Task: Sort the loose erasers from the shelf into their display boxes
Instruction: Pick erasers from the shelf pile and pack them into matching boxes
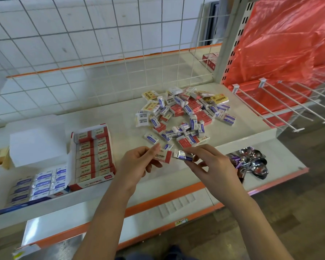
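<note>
A heap of loose erasers (184, 113) in red, blue and yellow sleeves lies on the cream shelf (124, 132). My left hand (137, 164) pinches a red-and-white 2B eraser (163, 156) just in front of the heap. Beside it, my right hand (210, 166) pinches a blue-and-white eraser (184, 156). At the left stands an open display box of red 2B erasers (93, 156), with rows filling it. Further left, a display box of blue erasers (39, 184) lies near the shelf's front edge.
A white box (36, 145) stands behind the blue box. A wire grid (101, 44) backs the shelf. Metal hooks (281, 102) and red plastic sheeting (281, 44) are at the right. Shiny packets (251, 162) lie on the lower shelf.
</note>
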